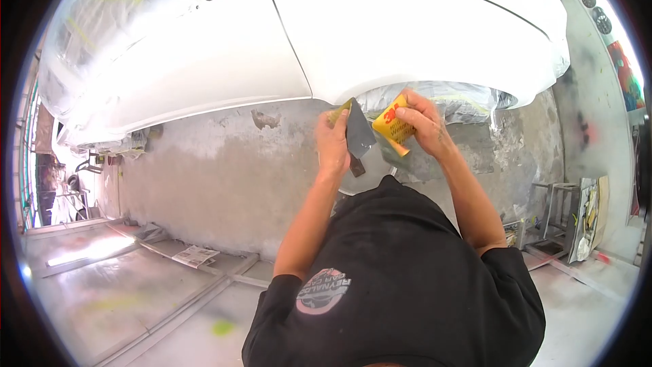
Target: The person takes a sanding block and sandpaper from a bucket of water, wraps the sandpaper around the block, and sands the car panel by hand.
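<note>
My left hand point(333, 141) pinches a dark grey sheet of sandpaper point(358, 129) by its edge; a yellowish patch shows near the thumb and top corner. Just to the right, my right hand point(424, 122) is closed on a yellow 3M sandpaper packet point(391, 124), printed in red and dark letters, with its lower edge curled. The two pieces are held close together, and I cannot tell whether they touch. Both hands are in front of the lower edge of a white car body point(326, 47), near its wheel arch.
Clear plastic sheeting point(441, 98) covers the wheel area, with more sheeting point(115, 13) at upper left. Below is a stained concrete floor point(217, 170). A newspaper point(195, 256) lies at lower left. A metal stand point(560, 214) and a leaning board point(589, 221) are at right.
</note>
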Tool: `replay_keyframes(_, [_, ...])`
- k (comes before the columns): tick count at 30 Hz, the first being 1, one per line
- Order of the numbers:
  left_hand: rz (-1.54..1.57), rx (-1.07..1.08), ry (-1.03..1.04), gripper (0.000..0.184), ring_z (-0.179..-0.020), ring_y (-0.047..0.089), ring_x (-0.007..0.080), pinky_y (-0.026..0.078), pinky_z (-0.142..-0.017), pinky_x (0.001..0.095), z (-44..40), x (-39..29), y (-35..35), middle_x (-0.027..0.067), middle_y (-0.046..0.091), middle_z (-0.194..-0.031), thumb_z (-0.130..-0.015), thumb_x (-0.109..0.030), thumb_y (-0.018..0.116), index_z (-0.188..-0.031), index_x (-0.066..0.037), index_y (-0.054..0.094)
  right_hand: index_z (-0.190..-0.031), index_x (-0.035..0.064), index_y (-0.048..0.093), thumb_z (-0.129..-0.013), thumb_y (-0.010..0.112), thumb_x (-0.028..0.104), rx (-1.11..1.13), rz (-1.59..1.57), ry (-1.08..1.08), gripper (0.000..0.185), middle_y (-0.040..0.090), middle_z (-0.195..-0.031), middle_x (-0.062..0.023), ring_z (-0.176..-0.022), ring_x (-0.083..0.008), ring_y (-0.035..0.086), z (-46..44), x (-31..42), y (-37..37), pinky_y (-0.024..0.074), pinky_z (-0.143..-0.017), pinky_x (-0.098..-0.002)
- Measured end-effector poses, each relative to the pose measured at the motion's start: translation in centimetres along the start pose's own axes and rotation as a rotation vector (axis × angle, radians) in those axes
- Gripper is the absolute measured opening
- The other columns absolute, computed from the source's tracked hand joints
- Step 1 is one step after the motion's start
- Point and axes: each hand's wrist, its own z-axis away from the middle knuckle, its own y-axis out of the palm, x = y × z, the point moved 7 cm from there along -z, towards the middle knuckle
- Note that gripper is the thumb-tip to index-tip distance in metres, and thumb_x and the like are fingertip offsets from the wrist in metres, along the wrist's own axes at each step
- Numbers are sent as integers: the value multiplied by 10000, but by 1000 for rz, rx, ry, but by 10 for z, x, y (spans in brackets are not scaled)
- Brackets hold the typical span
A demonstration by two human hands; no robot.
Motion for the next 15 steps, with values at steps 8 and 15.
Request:
replay_keyframes(8, [-327,20,229,236,-671,502,50,422,-578,242,-3,-7,4,-16,582,-774,-988,-124,690,-827,-73,525,-1027,49,640,-1026,600,244,124,-36,96,200,623,-920,23,-851,-50,547,3,-43,35,465,-745,-254])
replay_keyframes(15, [-282,58,143,233,-760,527,64,449,-663,259,0,-7,1,20,607,-851,-961,-102,697,-803,-69,528,-1020,33,615,-1037,592,253,-25,395,22,221,614,-853,6,-807,-52,541,-7,-55,-8,464,-707,-266])
